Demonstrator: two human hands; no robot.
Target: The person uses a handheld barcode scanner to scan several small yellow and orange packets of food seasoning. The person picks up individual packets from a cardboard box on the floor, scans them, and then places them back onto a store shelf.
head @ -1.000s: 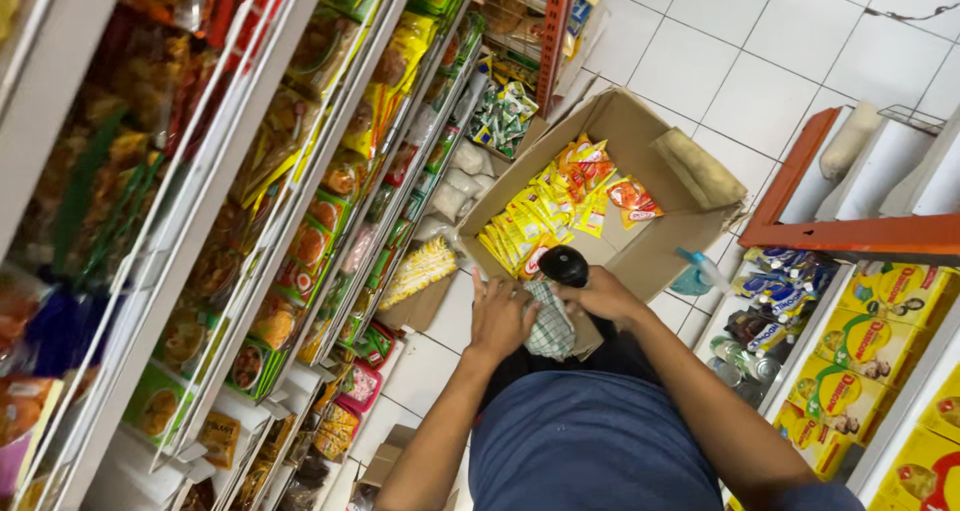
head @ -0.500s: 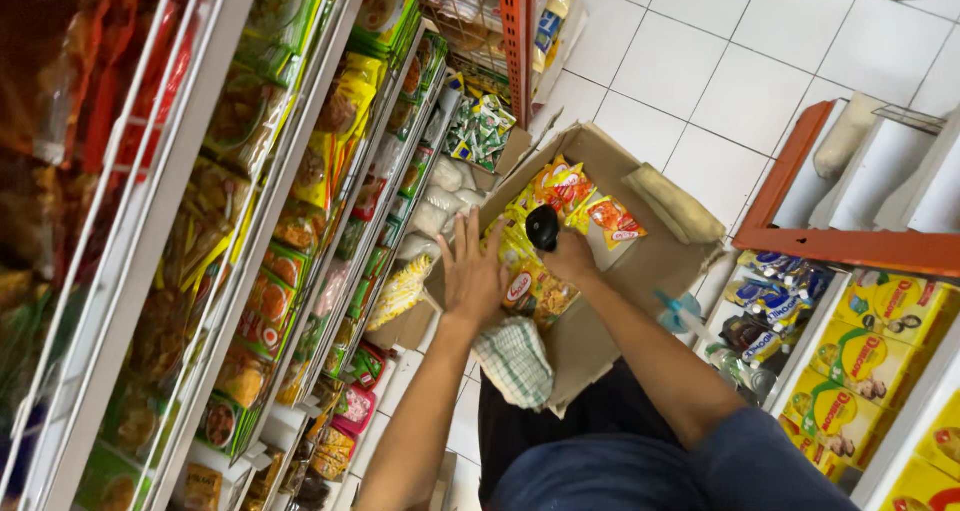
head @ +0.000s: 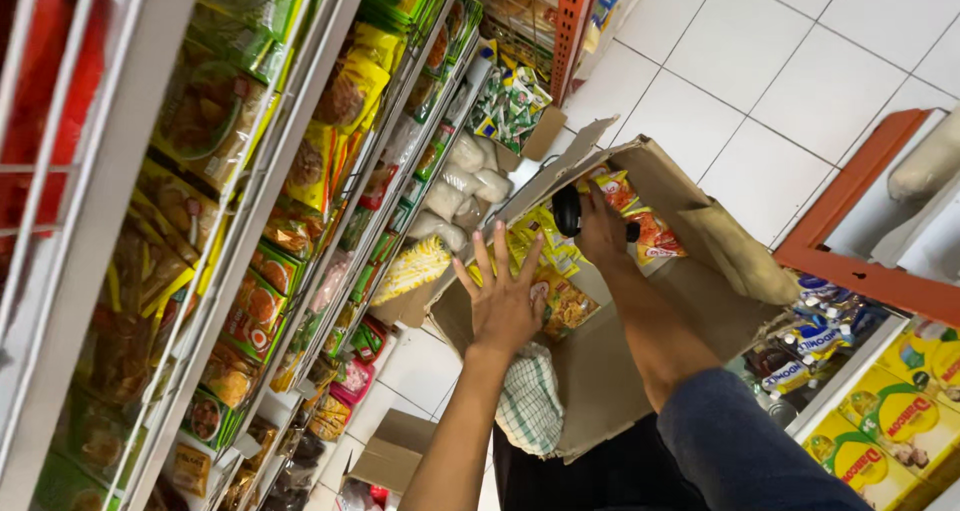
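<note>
both hands have moved forward into the cardboard box [head: 640,371] since a second ago: my left hand [head: 505,296] is now spread flat, fingers fanned, over the yellow snack packets [head: 545,271], and my right hand [head: 603,229] is curled shut round a black handheld scanner [head: 567,211] just beyond them. left of my hands run shelves [head: 260,221] of packets; a checked cloth [head: 530,401] hangs below my left wrist; white floor tiles [head: 760,61] lie beyond the box.

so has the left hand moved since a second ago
Yes. The left hand has gone from the checked cloth at the person's lap forward to the yellow packets in the cardboard box, fingers spread.
</note>
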